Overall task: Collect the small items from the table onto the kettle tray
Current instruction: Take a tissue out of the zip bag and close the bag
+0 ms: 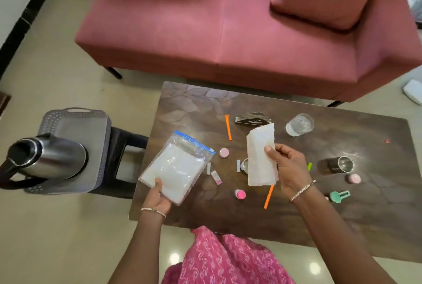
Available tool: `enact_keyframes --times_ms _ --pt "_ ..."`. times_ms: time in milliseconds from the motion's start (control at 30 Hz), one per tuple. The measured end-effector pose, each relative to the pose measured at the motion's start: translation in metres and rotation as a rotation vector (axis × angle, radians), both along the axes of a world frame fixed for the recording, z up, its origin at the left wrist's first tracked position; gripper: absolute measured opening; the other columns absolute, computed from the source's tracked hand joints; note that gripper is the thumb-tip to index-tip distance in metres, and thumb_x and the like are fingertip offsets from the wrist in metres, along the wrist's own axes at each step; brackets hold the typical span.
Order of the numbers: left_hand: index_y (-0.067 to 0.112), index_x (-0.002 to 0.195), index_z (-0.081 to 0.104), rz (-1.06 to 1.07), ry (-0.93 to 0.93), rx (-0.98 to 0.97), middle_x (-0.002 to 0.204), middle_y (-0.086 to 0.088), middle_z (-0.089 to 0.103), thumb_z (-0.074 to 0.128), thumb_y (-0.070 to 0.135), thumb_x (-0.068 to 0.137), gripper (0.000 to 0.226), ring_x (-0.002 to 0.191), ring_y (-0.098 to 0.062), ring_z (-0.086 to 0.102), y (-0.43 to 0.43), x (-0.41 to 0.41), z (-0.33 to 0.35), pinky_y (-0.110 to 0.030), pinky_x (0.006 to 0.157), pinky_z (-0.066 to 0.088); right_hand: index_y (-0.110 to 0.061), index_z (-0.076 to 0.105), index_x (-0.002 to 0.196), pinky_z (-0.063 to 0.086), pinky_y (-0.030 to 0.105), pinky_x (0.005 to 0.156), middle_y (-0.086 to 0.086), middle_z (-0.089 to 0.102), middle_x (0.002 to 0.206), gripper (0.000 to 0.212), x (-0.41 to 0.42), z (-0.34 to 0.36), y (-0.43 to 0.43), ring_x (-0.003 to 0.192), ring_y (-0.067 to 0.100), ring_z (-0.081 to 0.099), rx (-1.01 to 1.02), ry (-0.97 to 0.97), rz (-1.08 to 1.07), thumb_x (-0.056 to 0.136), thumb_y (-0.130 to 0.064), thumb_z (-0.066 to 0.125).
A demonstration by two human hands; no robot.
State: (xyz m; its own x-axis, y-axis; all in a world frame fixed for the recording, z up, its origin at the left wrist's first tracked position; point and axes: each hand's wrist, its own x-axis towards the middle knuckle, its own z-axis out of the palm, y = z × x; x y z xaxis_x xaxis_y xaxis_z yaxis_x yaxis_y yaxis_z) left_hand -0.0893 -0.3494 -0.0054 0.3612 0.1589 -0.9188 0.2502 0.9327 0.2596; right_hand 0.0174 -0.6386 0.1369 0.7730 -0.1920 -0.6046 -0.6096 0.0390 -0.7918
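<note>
My left hand (158,197) grips the near corner of a clear zip bag (177,169) with a blue seal and white contents, held over the table's left edge. My right hand (285,167) pinches a folded white tissue sheet (261,153) above the table's middle. To the left, a grey perforated tray (77,121) sits on a dark stool and carries a steel kettle (48,158). Small items lie on the brown table (342,215): two orange sticks (228,127) (268,197), pink caps (224,152) (240,193) (354,178), small sachets (215,176) and a teal clip (339,196).
A glass of water (299,124) and a steel cup (341,164) stand on the right half of the table. A black-and-silver packet (252,120) lies at the back. A pink sofa (228,28) stands beyond the table. A second steel cup is partly hidden behind the tissue.
</note>
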Motion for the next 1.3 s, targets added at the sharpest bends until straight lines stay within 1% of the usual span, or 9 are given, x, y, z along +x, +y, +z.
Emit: enact_keyframes --times_ms 200,300,400,567,733,900,1033,1167,1300 --pt "0.007 0.143 0.040 0.095 0.120 0.011 0.149 -0.016 0.042 0.040 0.022 0.103 0.042 0.137 -0.030 0.041 0.008 0.002 -0.052 -0.055 0.114 0.026 0.000 0.062 0.109 0.056 0.038 0.071 0.010 0.071 0.092 0.021 0.009 -0.032 0.021 0.077 0.018 0.067 0.067 0.096 0.064 0.095 -0.014 0.061" --pt "0.008 0.143 0.039 0.021 0.181 0.038 0.148 -0.015 0.043 0.040 0.022 0.103 0.043 0.136 -0.031 0.042 0.009 0.001 -0.074 -0.054 0.112 0.030 0.000 0.058 0.116 0.055 0.051 0.082 0.013 0.070 0.099 0.024 0.011 -0.037 0.030 0.086 0.024 0.067 0.122 0.143 0.069 0.096 -0.014 0.058" --pt "0.007 0.141 0.041 -0.147 0.318 0.122 0.142 -0.014 0.049 0.046 0.022 0.102 0.042 0.129 -0.027 0.049 0.008 -0.003 -0.086 -0.044 0.107 0.038 -0.002 0.058 0.117 0.059 0.044 0.073 0.014 0.071 0.103 0.024 0.010 -0.031 0.039 0.085 0.024 0.069 0.146 0.131 0.101 0.095 -0.011 0.059" --pt "-0.005 0.129 0.051 -0.463 0.593 0.560 0.128 -0.017 0.057 0.057 0.008 0.090 0.042 0.113 -0.033 0.058 0.005 -0.002 -0.068 -0.040 0.101 0.045 -0.005 0.065 0.116 0.052 0.050 0.091 0.016 0.070 0.114 0.022 0.005 -0.009 0.050 0.097 0.025 0.065 0.135 0.119 0.189 0.097 -0.013 0.056" --pt "0.021 0.103 0.063 -0.729 -0.124 0.668 0.115 -0.004 0.066 0.071 0.021 0.086 0.019 0.111 -0.024 0.061 -0.033 0.038 0.029 -0.036 0.085 0.053 -0.008 0.069 0.112 0.055 0.046 0.086 0.012 0.074 0.104 0.022 -0.001 0.023 0.053 0.094 0.025 0.067 0.086 0.140 0.251 0.099 -0.016 0.054" --pt "0.045 0.133 0.042 -1.091 -0.695 1.060 0.135 0.025 0.045 0.074 0.053 0.072 0.069 0.126 0.006 0.040 -0.060 0.070 0.136 -0.015 0.097 0.036 0.005 0.067 0.105 0.052 0.021 0.052 0.014 0.071 0.083 0.018 -0.013 0.058 0.051 0.065 0.014 0.068 0.060 0.043 0.334 0.092 -0.008 0.064" --pt "0.037 0.131 0.046 -1.243 -0.819 1.044 0.135 0.014 0.050 0.081 0.047 0.067 0.074 0.129 -0.005 0.044 -0.059 0.091 0.185 -0.029 0.103 0.038 0.007 0.064 0.100 0.051 0.021 0.053 0.017 0.071 0.080 0.022 -0.022 0.086 0.042 0.062 0.014 0.067 0.092 -0.032 0.317 0.087 -0.010 0.071" --pt "0.019 0.108 0.064 -1.260 -0.902 0.726 0.099 -0.004 0.069 0.084 0.022 0.070 0.043 0.091 -0.012 0.065 -0.060 0.092 0.205 -0.033 0.079 0.054 0.005 0.067 0.097 0.050 0.038 0.073 0.026 0.070 0.092 0.022 -0.032 0.109 0.025 0.080 0.029 0.064 0.176 -0.080 0.304 0.086 -0.014 0.071" --pt "0.023 0.121 0.057 -1.187 -0.903 0.547 0.103 -0.020 0.069 0.086 0.019 0.065 0.063 0.089 -0.026 0.067 -0.066 0.086 0.218 -0.040 0.076 0.057 0.000 0.068 0.101 0.051 0.034 0.070 0.028 0.067 0.095 0.019 -0.043 0.126 0.012 0.082 0.029 0.062 0.216 -0.146 0.337 0.090 -0.015 0.067"
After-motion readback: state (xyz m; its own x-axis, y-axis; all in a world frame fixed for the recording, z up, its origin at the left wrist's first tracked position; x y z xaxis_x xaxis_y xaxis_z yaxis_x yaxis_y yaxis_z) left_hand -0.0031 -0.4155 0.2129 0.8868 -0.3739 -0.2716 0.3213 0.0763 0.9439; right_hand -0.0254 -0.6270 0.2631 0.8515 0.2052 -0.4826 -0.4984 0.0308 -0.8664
